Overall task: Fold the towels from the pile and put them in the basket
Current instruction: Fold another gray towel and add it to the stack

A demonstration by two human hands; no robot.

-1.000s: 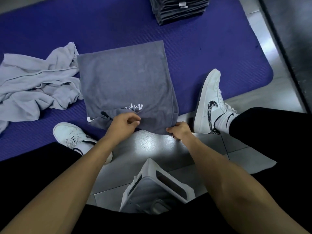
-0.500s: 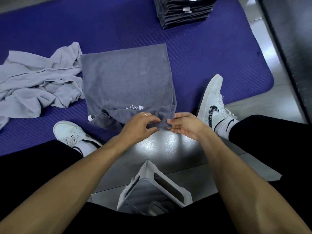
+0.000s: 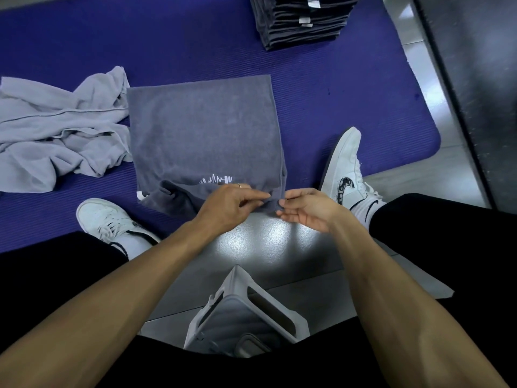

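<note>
**Both hands meet at the near corner of the grey towel**

The person sits low with both forearms reaching forward and converging over the shiny floor tiles (image 3: pixel 251 239). The left hand (image 3: pixel 229 205) comes in from the left, wrist slightly raised, back of the hand up; its thumb and forefinger are pressed together on the near edge of the dark grey towel (image 3: pixel 204 130), the other fingers curled beneath. A ring shows on one finger. The right hand (image 3: pixel 305 208) comes in from the right, palm turned partly upward, fingers loosely bent; its fingertips (image 3: pixel 281 203) pinch the same hem right beside the left hand's, so the two hands almost touch.

The towel lies mostly flat on the purple mat (image 3: pixel 335 102), its near edge hanging over the mat's border onto the tiles. A small white logo sits just beyond the left hand's knuckles, and the near left corner is bunched into a fold.

To the left of it, touching its far left corner, a crumpled heap of light grey towels (image 3: pixel 56 135) sprawls on the mat. At the far edge of the mat stands a neat stack of folded dark towels (image 3: pixel 302 23). A white sneaker (image 3: pixel 112 222) rests at the left, another (image 3: pixel 347 169) at the right with its toe on the mat. A pale plastic stool (image 3: pixel 240 312) stands between the person's legs.
</note>
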